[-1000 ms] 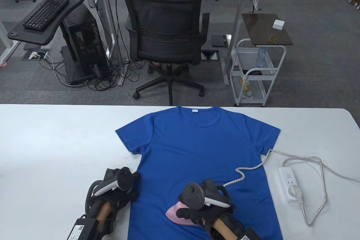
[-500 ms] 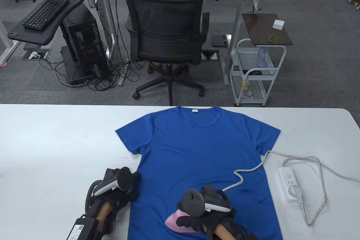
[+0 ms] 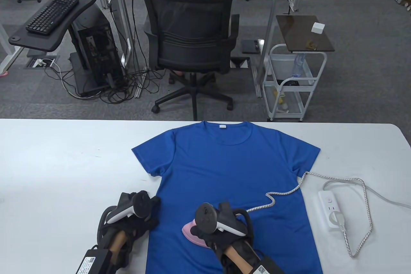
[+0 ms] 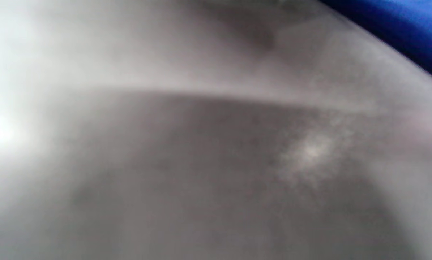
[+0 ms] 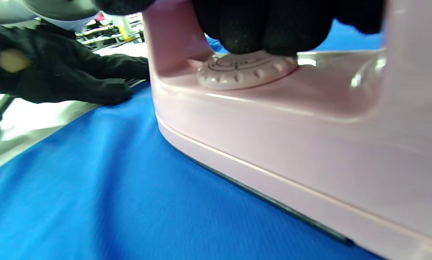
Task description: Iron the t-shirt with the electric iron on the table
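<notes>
Shirt (image 3: pixel 224 184): soft, thin, flat on tabletop (image 3: pixel 64 158); may bunch.
Iron (image 3: pixel 191 232): hard, likely heavy, on shirt's bottom; hold by handle.
Right hand (image 3: pixel 221 238): wraps iron handle.
Left hand (image 3: pixel 135 222): rests by shirt edge; holds nothing.

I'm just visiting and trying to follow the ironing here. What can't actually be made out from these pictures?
- Left wrist view: almost wholly grey blur; only a corner of the blue t-shirt shows, no fingers.
- Table view: the pink iron is mostly covered by the right hand and its tracker.
- Table view: the left hand lies at the shirt's edge; its tracker hides the fingers.
- Right wrist view: the iron's dial markings are too blurred to read.
- Table view: the shirt's hem is cut off by the bottom edge.
</notes>
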### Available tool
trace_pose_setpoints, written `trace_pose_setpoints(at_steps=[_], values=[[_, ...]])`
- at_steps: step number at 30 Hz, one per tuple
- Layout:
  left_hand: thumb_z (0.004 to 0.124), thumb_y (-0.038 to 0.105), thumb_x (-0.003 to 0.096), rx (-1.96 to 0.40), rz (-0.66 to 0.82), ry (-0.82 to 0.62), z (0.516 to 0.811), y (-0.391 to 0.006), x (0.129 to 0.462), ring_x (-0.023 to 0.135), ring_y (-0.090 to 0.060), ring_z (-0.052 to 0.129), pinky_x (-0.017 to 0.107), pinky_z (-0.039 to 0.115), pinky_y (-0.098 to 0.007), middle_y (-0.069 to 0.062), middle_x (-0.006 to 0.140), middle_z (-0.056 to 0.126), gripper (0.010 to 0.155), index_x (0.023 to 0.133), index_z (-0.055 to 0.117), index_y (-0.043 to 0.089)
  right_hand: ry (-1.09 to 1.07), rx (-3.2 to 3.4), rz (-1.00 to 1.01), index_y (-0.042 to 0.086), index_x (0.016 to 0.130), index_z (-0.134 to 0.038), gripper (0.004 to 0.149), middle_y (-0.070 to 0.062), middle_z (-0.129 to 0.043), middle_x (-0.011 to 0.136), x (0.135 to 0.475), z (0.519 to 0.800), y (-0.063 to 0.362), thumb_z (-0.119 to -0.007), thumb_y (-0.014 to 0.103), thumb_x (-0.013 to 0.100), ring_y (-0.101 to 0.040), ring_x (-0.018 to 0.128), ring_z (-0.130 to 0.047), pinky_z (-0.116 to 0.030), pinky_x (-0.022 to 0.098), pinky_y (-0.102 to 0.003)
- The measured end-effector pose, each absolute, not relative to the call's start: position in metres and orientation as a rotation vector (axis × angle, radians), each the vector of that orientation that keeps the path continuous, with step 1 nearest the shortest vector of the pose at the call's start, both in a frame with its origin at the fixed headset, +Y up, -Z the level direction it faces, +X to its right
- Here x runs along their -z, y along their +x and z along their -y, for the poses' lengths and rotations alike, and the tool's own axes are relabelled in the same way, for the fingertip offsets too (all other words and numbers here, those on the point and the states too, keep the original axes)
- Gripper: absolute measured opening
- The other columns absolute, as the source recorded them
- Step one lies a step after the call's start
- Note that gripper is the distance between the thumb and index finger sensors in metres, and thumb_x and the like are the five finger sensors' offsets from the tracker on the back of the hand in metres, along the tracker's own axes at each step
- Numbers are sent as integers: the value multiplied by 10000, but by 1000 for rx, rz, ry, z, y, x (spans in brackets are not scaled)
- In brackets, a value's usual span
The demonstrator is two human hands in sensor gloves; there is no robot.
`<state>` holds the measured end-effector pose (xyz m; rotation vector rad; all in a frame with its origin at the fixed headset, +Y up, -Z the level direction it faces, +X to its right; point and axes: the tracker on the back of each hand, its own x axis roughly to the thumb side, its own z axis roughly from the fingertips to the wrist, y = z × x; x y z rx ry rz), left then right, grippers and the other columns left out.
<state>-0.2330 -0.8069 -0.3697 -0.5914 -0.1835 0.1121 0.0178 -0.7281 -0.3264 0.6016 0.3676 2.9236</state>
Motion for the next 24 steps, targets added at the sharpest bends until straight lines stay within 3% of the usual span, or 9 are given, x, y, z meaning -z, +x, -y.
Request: trace_pose_setpoints(at_steps=[11,24], values=[[550,564,465,-115,188,-589,807,-233,369,1043,-372,68,731,224,-558,-42,1139,40,736,1070,152,435,538,-2997,-221,48,1010,-637,709,-173,-824,784,341,731,-1,-600,460,435,-383,569,-880,-752,460,-551],[547,566,465,-109,190,-589,807,-234,369,1045,-372,69,733,225,-559,-44,1139,39,737,1070,148,434,910,-2823,-520,61,994,-674,688,-181,-830,796,308,723,4,-660,460,435,-400,593,-882,-751,478,-561]])
